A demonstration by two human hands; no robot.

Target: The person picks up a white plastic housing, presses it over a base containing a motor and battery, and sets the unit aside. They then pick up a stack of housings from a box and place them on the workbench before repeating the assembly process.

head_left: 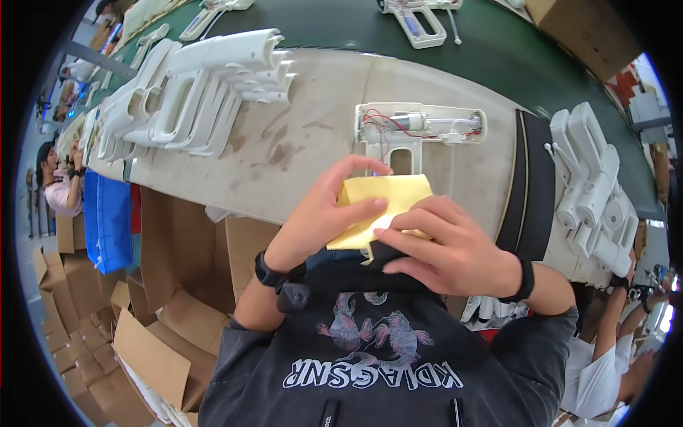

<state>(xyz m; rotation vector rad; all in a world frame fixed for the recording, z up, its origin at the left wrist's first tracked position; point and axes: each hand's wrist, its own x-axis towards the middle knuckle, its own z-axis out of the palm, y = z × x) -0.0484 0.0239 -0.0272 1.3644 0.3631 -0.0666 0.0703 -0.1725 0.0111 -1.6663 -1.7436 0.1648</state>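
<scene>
A: Where is the yellow cloth (pixel 384 206) held?

B: Just above the worktop (pixel 306 149) edge, close to the body, between both hands. Its long axis runs left to right. The left hand (pixel 320 213) is closed on its left edge, thumb on top; the right hand (pixel 448 249) is pressed over its lower right corner.

A: And beyond it?

B: An open white housing (pixel 420 128) with red wires lies just past the cloth. Its lower part is hidden by the cloth.

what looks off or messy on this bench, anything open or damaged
One white housing lies open beyond the yellow cloth held in both hands, red wires and motor exposed, unlike the closed shells stacked at left. The bench top bears brown stains. Nothing looks broken.
</scene>
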